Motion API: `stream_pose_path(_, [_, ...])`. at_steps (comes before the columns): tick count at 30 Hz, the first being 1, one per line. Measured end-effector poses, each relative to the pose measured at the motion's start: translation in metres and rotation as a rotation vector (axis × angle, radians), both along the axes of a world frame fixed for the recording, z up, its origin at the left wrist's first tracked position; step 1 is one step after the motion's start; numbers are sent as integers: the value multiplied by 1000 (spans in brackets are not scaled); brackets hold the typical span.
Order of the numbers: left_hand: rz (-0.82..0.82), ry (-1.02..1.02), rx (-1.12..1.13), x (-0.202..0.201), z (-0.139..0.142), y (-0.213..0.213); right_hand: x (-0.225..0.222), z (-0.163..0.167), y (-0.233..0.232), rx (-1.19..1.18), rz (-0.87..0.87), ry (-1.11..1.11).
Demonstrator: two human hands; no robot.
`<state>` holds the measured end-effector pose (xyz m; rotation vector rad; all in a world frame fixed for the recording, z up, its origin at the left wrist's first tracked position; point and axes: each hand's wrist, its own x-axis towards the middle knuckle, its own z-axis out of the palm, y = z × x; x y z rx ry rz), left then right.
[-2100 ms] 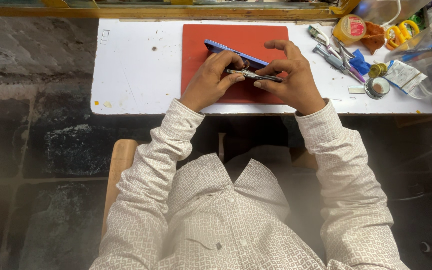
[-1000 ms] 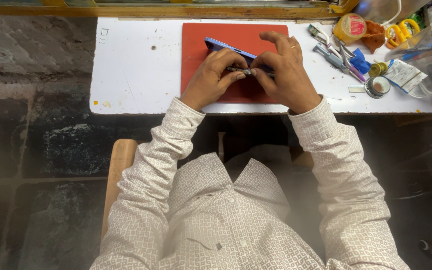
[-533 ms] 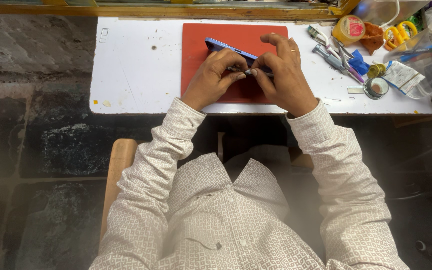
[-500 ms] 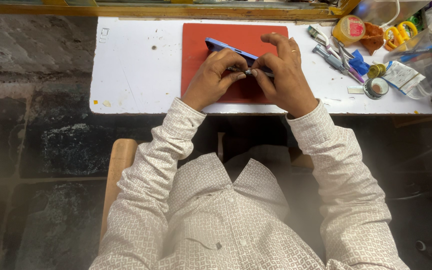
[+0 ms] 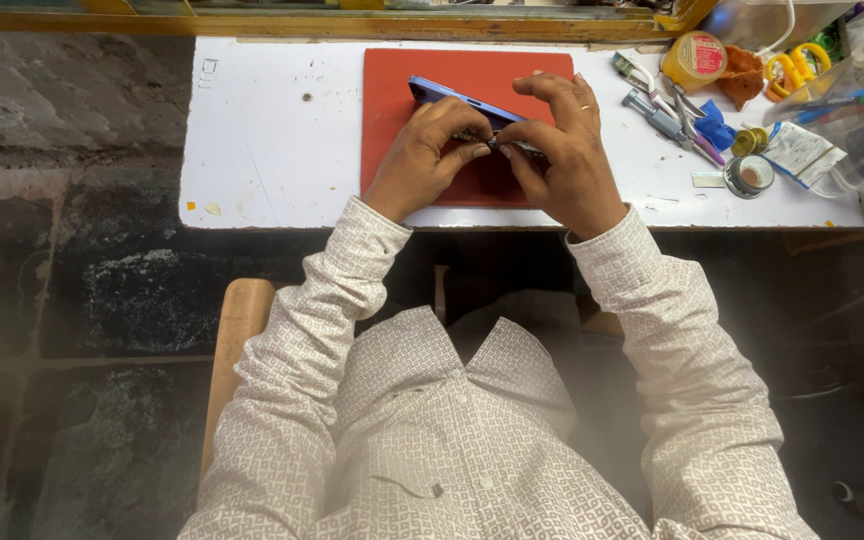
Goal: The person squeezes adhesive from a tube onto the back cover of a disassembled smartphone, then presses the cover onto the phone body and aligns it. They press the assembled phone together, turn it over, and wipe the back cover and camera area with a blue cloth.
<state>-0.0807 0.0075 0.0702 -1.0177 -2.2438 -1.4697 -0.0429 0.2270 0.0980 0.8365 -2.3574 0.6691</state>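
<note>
A blue phone (image 5: 449, 95) is held tilted on edge over a red work mat (image 5: 472, 70) on the white table (image 5: 272, 130). My left hand (image 5: 430, 152) grips its near side from the left. My right hand (image 5: 564, 150) holds it from the right, index finger curled over the top edge. Between the fingertips of both hands sits a small metal tool or part (image 5: 497, 142); I cannot tell which hand pinches it. Most of the phone is hidden behind my fingers.
Right of the mat lie several hand tools (image 5: 662, 105), a blue cloth scrap (image 5: 717, 128), a yellow jar (image 5: 697, 60), yellow-handled scissors (image 5: 790, 72), a small round tin (image 5: 749, 176) and a paper packet (image 5: 800, 152). A wooden chair edge (image 5: 237, 340) shows below the table.
Both hands have drawn closer together on the phone, and the right hand's fingers have curled further over its top edge. The phone stays over the mat.
</note>
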Motion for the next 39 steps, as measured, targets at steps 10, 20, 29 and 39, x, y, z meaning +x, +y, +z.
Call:
stream_pose_path(10, [21,3,13,1,-2,3,1,-2,-6,-54,-26,-61])
stream_pose_path(20, [28,47,18,-2,-5,6,4,8,0,-86,-23,-86])
stream_pose_path(29, [12,63,37,-2,-6,6,7,6,-2,41,-23,119])
stream_pose_path(39, [50,204,149,0,-10,8,7,5,-1,26,-7,126])
